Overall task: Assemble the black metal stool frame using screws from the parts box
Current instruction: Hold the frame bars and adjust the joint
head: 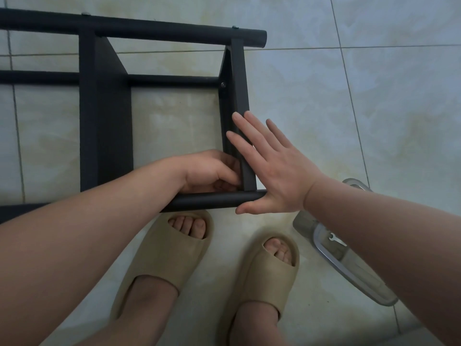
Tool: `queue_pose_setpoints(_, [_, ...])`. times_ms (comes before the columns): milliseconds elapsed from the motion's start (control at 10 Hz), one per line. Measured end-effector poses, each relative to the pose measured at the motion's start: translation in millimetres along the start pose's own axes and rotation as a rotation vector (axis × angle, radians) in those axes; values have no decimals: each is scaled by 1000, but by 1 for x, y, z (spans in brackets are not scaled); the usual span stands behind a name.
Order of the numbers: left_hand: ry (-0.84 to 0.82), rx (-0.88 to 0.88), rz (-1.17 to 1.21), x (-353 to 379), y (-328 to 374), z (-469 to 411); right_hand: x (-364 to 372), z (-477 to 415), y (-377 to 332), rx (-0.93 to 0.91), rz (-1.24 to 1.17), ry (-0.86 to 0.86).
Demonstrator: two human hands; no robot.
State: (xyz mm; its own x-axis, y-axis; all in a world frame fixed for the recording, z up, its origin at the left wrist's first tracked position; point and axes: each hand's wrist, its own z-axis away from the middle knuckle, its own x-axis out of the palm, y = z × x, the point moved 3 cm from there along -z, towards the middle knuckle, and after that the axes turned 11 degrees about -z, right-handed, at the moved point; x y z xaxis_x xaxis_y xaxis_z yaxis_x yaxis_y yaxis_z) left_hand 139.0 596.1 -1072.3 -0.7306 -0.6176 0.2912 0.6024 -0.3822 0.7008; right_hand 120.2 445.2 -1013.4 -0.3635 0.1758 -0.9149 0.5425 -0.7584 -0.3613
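The black metal stool frame (104, 121) lies on the tiled floor, with two round tubes joined by flat crossbars. My left hand (212, 172) reaches inside the near right corner, its fingers curled and pinching at the joint between the right crossbar (239, 91) and the near tube (212, 201); what it pinches is hidden. My right hand (272, 166) is flat with straight fingers, pressing the outer side of that crossbar and the tube's end. A screw head (222, 84) shows higher up on the crossbar.
A clear plastic parts box (349, 260) with a small wrench inside sits on the floor at the right, partly under my right forearm. My feet in beige slippers (172, 253) stand just below the near tube. Pale floor tiles surround the frame.
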Motion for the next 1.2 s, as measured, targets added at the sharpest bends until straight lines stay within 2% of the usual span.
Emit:
queue_pose_setpoints(100, [-58, -5, 84, 2, 2, 1, 0, 0, 0, -3, -3, 3])
queue_pose_setpoints(300, [23, -43, -113, 1, -4, -2, 0, 0, 0, -8, -8, 11])
queue_pose_setpoints(600, [-19, -1, 36, 1, 0, -1, 0, 0, 0, -6, -2, 6])
queue_pose_setpoints(700, [-28, -12, -8, 2, 1, 0, 0, 0, 0, -3, -5, 3])
queue_pose_setpoints(800, [48, -21, -152, 0, -2, -2, -1, 0, 0, -3, -6, 2])
queue_pose_setpoints(1000, [51, -1, -79, 0, -1, -2, 0, 0, 0, -3, -9, 7])
queue_pose_setpoints(1200, [-21, -3, -14, 2, 0, -1, 1, 0, 1, -8, -3, 12])
